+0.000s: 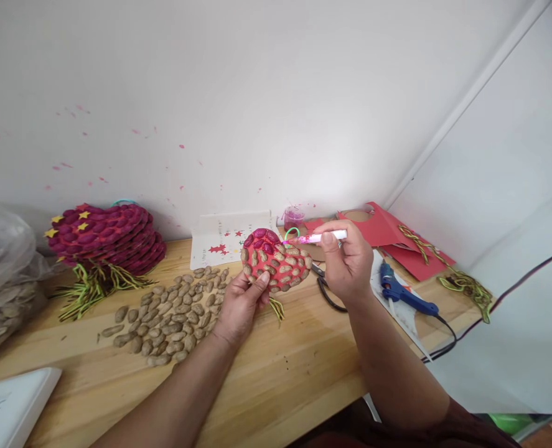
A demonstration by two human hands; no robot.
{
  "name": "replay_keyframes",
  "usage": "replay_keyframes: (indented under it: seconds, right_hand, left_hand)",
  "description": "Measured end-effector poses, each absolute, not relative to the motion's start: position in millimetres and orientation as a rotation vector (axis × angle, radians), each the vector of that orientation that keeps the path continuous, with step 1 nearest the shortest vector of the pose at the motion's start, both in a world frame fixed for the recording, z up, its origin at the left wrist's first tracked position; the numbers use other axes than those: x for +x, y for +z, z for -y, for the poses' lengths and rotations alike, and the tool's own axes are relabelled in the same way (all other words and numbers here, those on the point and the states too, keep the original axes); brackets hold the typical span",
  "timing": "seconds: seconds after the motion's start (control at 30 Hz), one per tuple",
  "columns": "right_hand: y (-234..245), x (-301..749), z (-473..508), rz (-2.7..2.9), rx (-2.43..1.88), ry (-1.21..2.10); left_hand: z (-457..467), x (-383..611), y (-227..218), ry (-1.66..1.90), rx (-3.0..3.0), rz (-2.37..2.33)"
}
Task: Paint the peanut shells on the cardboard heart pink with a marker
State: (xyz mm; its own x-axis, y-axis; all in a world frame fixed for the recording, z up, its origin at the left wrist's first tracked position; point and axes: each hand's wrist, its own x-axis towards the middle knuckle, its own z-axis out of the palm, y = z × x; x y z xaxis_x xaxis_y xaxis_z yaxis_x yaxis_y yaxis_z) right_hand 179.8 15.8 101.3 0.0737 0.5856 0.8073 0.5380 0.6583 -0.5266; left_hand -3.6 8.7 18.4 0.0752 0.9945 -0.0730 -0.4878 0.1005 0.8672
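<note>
Near the middle of the head view, my left hand (246, 303) grips the lower edge of a red disc covered in peanuts (282, 269), thumb on its face. Several peanuts at its upper left are painted magenta; the others are bare. A green loop shows at its top and a yellow-green yarn tassel (277, 309) below. My right hand (346, 258) holds a white-handled paintbrush (325, 237), its magenta-smeared tip at the disc's upper edge. Behind them stands a small clear cup of magenta paint (294, 216).
Loose peanuts (177, 317) cover the table's left middle. Finished magenta discs (112, 239) are stacked behind, beside a plastic bag of peanuts (5, 311). At right lie a blue glue gun (406, 292), scissors (327, 292), red card (397, 236) and yarn (467, 286).
</note>
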Motion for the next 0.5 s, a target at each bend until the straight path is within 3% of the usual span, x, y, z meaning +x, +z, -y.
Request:
replay_keyframes:
  seconds: [0.5]
  right_hand:
    - [103.0,179.7,-13.3,1.621,-0.892,0.005]
  left_hand:
    - [-8.0,-4.0,22.8,1.326,0.715,-0.814]
